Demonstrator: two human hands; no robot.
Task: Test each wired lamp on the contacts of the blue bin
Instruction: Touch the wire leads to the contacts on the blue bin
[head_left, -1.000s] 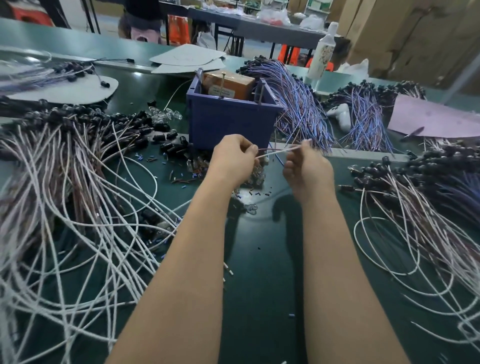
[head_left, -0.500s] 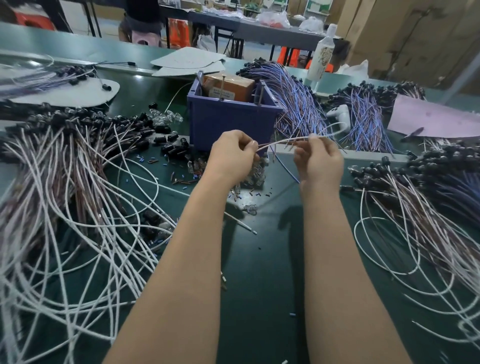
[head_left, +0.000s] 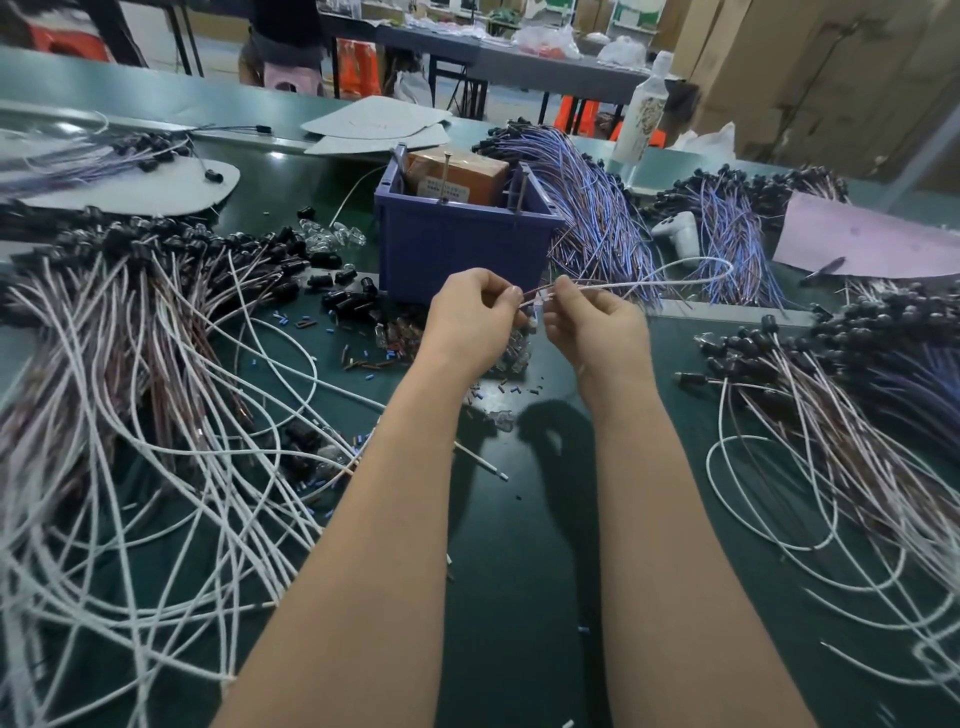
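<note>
- The left hand (head_left: 467, 319) is pinching the end of a white lead (head_left: 623, 285), near the blue bin (head_left: 457, 254).
- The right hand (head_left: 597, 325) is pinching the same lead just beside it.

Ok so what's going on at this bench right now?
A person works bare-handed at a green table. The left hand and right hand pinch one white wire between them, just in front of the blue bin; the wire loops off to the right. It is not touching the metal pins standing in the bin. Heaps of wired lamps lie on both sides.
</note>
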